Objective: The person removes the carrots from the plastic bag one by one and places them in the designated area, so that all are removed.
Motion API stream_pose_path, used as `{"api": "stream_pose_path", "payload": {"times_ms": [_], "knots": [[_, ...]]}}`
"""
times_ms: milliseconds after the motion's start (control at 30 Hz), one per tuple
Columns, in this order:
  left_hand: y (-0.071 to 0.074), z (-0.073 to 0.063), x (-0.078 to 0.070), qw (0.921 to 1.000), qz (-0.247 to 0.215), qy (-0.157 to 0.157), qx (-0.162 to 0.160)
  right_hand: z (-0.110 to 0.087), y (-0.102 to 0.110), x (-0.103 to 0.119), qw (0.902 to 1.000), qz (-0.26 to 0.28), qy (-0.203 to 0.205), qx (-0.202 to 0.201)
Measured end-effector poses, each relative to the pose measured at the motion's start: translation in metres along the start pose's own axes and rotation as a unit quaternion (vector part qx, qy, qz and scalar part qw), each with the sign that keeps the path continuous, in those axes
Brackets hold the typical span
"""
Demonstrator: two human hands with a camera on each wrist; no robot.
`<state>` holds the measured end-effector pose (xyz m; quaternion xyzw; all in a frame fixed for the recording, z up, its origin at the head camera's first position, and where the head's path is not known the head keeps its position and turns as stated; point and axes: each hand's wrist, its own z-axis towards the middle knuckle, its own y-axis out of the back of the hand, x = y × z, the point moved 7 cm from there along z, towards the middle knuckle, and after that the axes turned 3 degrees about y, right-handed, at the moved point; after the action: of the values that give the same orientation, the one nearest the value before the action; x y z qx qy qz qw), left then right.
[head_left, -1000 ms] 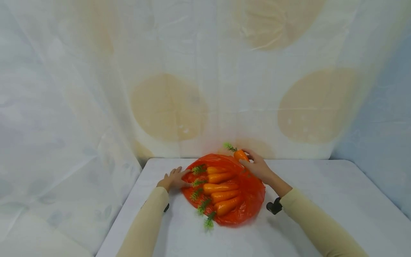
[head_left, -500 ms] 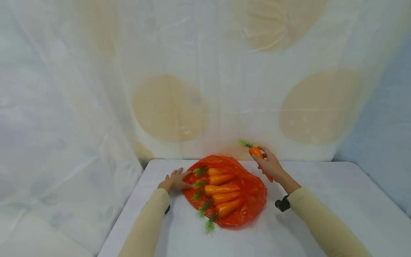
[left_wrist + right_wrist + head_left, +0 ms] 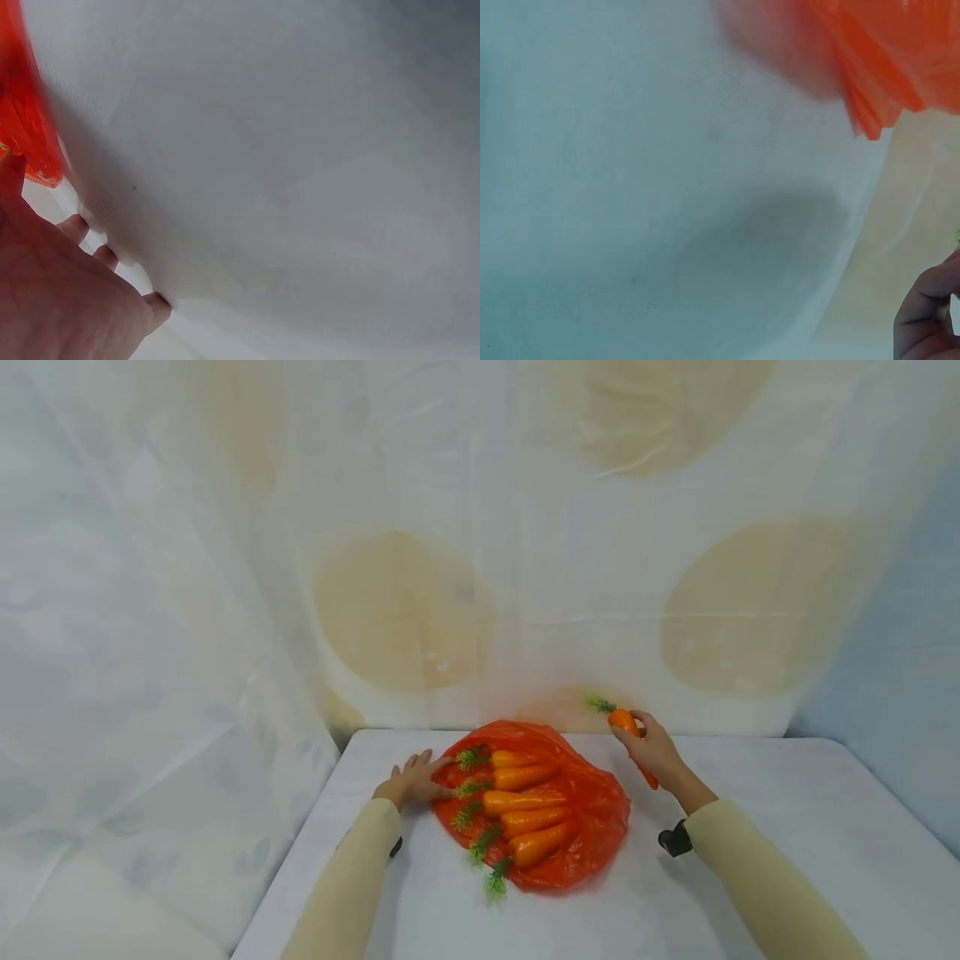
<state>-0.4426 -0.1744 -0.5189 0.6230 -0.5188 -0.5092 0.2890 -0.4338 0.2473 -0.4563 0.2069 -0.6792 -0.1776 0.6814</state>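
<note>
Gripping an orange carrot (image 3: 622,721) near its thick end with the right hand (image 3: 656,756), apparently just clear of the white table (image 3: 772,843) and right of a crumpled red plastic bag (image 3: 603,818), with the green tuft (image 3: 602,705) angled toward the patterned backdrop (image 3: 577,568). Spreading the left hand (image 3: 417,781) wide at the bag's opposite edge, with thumb and forefinger against the film; impossible to tell of any pinch there. In between, five more carrots (image 3: 536,845), side by side on the red film, tufts to the left. Judging by the gloss, probably moulded, light, stiff, a little slick and hardly fragile, with a softer, bendable tuft. Best held around the thick shoulder, below the greens. For the bag, likely limp, thin film, best pinned at the edge. Showing no readable brand, label or writing.
</note>
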Motion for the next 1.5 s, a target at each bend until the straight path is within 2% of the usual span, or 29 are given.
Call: {"api": "stream_pose_path", "payload": {"times_ms": [100, 400, 700, 900, 1000, 1267, 1500], "knots": [[-0.003, 0.005, 0.004, 1.0, 0.0, 0.008, -0.002, 0.002, 0.002, -0.006, 0.9999, 0.0, -0.011, 0.002], [-0.001, -0.001, 0.001, 1.0, 0.005, -0.004, -0.002, 0.003, -0.003, -0.024, 0.9994, -0.01, -0.031, 0.004], [0.001, 0.0, 0.003, 0.9999, -0.002, -0.001, -0.012, 0.007, -0.001, -0.036, 0.9972, -0.049, -0.055, -0.011], [-0.003, -0.004, 0.002, 1.0, -0.003, -0.006, -0.003, 0.004, -0.004, -0.051, 0.9927, -0.089, -0.082, 0.001], [-0.003, -0.003, 0.001, 0.9999, -0.002, -0.01, -0.007, 0.003, -0.005, -0.056, 0.992, -0.086, -0.092, -0.003], [-0.007, 0.0, 0.003, 0.9999, -0.01, -0.009, -0.008, 0.006, -0.005, -0.063, 0.9913, -0.098, -0.088, -0.005], [-0.008, 0.001, 0.002, 0.9998, -0.008, -0.015, -0.01, 0.004, -0.006, -0.066, 0.9892, -0.093, -0.114, -0.007]]}}
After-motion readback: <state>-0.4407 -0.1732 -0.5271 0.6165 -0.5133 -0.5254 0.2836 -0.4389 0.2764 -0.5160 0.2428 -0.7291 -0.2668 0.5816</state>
